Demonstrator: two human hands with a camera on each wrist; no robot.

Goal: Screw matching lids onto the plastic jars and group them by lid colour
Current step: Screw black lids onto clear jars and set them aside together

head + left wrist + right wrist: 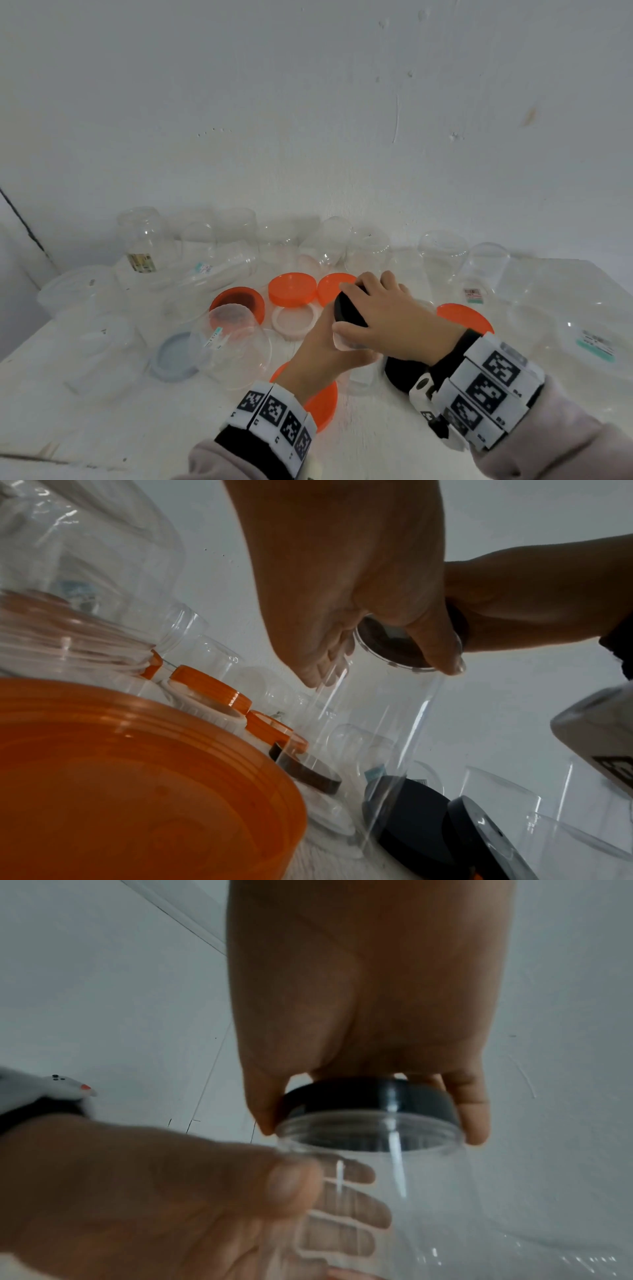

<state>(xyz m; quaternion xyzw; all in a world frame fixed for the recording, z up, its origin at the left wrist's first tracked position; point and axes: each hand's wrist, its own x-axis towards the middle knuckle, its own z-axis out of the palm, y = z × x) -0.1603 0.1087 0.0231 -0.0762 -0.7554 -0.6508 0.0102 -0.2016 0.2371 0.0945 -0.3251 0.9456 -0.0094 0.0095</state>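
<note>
Gripping the black lid (368, 1096) with my right hand (394, 308), fingers curled round its rim, my left hand (322, 353) clasps the clear jar (394, 1191); orange lids (292, 288) crowd twelve o'clock.

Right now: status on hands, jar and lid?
Left hand grips clear jar. Right hand grips black lid on its mouth. Loose orange lids nearby, nothing blocking.

the black lid (347, 308) is half hidden under the right hand (394, 308) (jar body barely discernible there).
</note>
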